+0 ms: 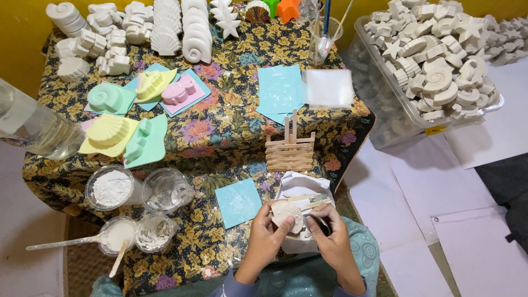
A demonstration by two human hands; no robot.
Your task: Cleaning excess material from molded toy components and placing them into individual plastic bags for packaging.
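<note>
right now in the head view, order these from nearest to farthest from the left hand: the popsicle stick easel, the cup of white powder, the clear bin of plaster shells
1. Popsicle stick easel: just beyond the left hand, slightly to its right, mid-table.
2. Cup of white powder: well off to the left, near the table's front edge.
3. Clear bin of plaster shells: far right, beyond the table's corner.

Single head-worn view, steeply downward over the near table [220,143].
</note>
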